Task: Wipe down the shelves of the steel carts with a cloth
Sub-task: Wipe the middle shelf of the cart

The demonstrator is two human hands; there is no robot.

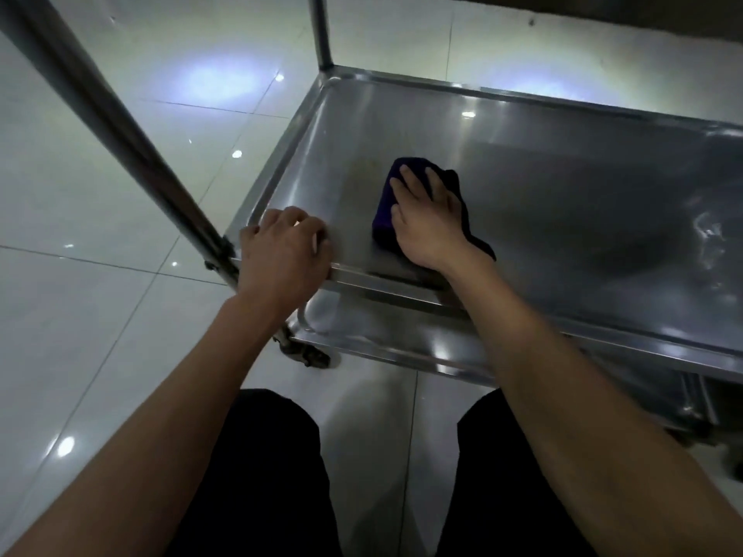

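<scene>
Black-trousered knees (pixel 261 456) crouch close to the shiny steel cart shelf (pixel 563 203). Gripping its near rim, the left hand (pixel 281 251) probably steadies the cart, while the right hand (pixel 426 219) presses flat, fingers spread, on the dark purple folded cloth (pixel 386 211) near the shelf's left end.

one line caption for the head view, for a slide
Right hand presses a dark cloth on the steel shelf.
</scene>
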